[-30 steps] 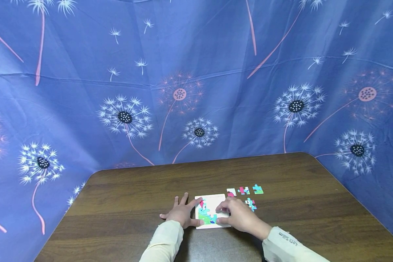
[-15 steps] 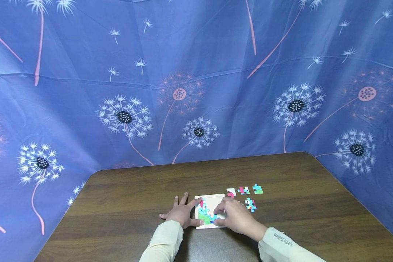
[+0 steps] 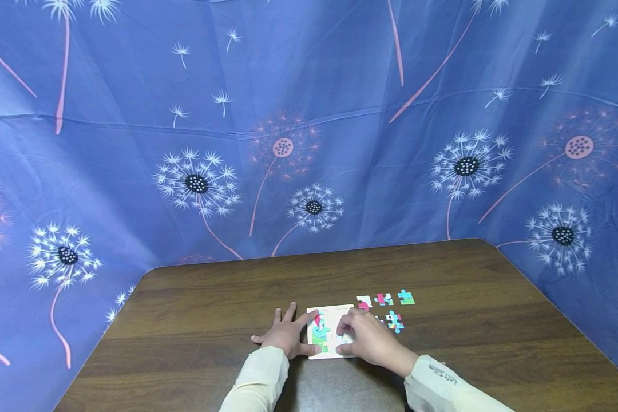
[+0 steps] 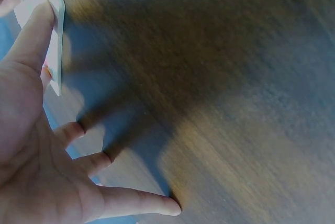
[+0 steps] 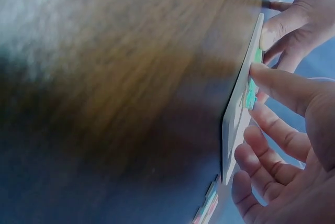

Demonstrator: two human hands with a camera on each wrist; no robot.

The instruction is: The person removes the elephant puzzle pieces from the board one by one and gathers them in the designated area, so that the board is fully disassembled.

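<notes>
Several knobbed pieces (image 3: pixel 395 322) beside rectangular board (image 3: pixel 336 319)

The head camera looked forward and down from above, well back, over the table (image 3: pixel 211 303) to the blue curtain (image 3: pixel 340 68). The wrist cameras sat close in and low, their views tipped sideways, one facing the left hand (image 3: pixel 284 336), the other the right hand (image 3: pixel 373 337); both shared the puzzle board (image 5: pixel 230 140)
</notes>
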